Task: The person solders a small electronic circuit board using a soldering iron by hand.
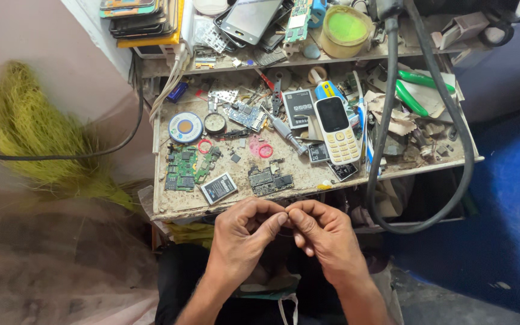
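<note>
Left hand and right hand meet fingertip to fingertip below the table edge, both grips pinched on a part too small to identify. Likely risk: it slips, dropping into the lap.

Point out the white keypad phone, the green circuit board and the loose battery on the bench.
White keypad phone (337,129), head view: on the seam between its dark screen and keypad.
Green circuit board (183,168), head view: on the middle of the board.
Loose battery (218,188), head view: on its flat labelled face.
</note>
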